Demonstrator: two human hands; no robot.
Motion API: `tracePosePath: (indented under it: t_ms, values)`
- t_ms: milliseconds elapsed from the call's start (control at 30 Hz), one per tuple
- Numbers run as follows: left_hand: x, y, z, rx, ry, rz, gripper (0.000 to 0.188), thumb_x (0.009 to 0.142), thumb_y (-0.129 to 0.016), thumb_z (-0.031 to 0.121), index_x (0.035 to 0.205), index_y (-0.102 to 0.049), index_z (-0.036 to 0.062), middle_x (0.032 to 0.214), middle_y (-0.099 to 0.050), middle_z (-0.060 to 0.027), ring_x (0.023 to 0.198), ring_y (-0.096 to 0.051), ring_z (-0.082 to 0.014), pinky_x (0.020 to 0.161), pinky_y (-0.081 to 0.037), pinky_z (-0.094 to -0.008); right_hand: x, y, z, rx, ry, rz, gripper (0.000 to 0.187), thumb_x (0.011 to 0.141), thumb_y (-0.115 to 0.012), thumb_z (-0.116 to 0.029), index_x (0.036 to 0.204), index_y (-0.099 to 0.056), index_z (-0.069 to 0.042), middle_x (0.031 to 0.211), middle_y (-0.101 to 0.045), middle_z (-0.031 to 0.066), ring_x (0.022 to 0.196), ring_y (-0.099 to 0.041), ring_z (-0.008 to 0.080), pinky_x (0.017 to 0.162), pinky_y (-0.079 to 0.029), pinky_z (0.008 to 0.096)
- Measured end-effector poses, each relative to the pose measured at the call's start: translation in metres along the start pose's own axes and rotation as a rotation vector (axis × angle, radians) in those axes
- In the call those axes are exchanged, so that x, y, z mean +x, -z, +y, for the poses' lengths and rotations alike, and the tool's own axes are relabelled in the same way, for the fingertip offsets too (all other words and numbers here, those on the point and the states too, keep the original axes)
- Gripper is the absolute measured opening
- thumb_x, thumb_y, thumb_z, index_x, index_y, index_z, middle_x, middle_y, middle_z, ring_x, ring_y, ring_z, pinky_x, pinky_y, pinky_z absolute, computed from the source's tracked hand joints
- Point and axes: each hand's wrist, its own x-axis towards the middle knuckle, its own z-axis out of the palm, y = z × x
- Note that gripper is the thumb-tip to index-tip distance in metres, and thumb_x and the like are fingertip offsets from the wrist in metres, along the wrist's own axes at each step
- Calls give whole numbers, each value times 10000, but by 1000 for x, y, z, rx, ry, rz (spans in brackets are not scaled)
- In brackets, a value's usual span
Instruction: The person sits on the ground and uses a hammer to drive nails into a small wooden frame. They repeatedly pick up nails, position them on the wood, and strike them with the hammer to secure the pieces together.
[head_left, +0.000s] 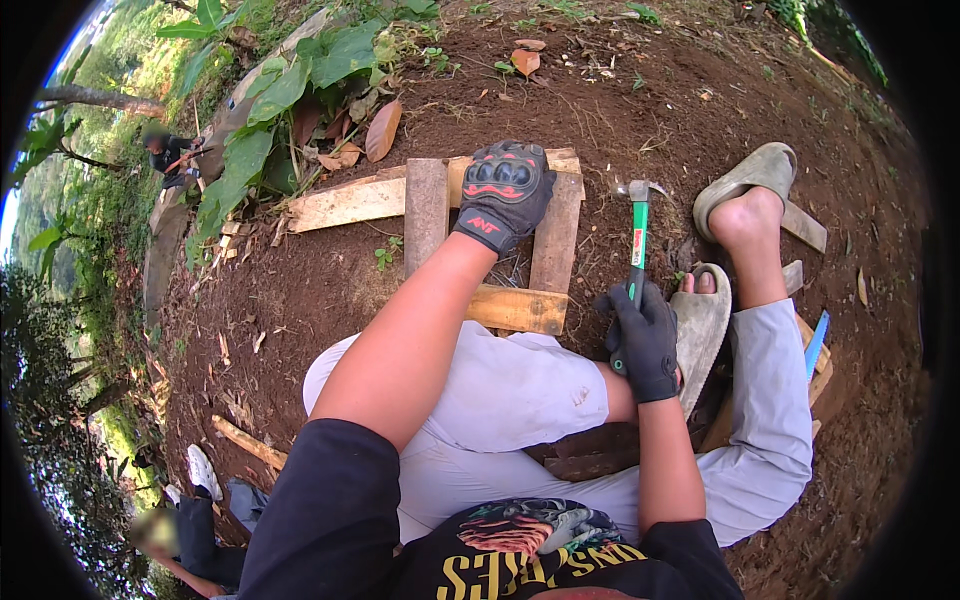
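On the brown soil before the person sits a wooden frame (555, 240) of rough boards, two running away from the person and others crossing them at the near and far ends. At its far end, the gloved left hand (506, 188) rests knuckles up on the boards; its fingers bend out of sight, so I cannot tell how far they close or whether they grip anything. Just right of the frame, the gloved right hand (642, 338) is closed around the handle of a green and black hammer (639, 240), its head pointing away from the person. Beside that hand is a sandal (703, 335) on one foot. Farther right lies a blue blade (817, 345) near some wood, and beyond the frame, to the left, grow broad green leaves (345, 55).
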Motion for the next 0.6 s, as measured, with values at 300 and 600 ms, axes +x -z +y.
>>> tracePosePath:
  t_ms: [300, 600]
  values:
    - [-7, -7, 1, -23, -86, 63, 219, 941, -697, 277, 1024, -732, 77, 1070, -730, -152, 1086, -676, -368, 972, -525, -508, 5, -2, 5, -71, 13, -26, 239, 1007, -707, -253, 927, -679, -30, 734, -709, 79, 472, -597, 145, 463, -449, 337]
    - [-5, -15, 4, 15, -170, 145, 186, 906, -662, 233, 933, -721, 59, 977, -709, -168, 981, -690, -345, 895, -537, -477, 15, 1, 36, -36, 54, -23, 169, 1052, -677, -255, 1059, -634, -92, 866, -757, 68, 472, -534, 95, 423, -402, 278]
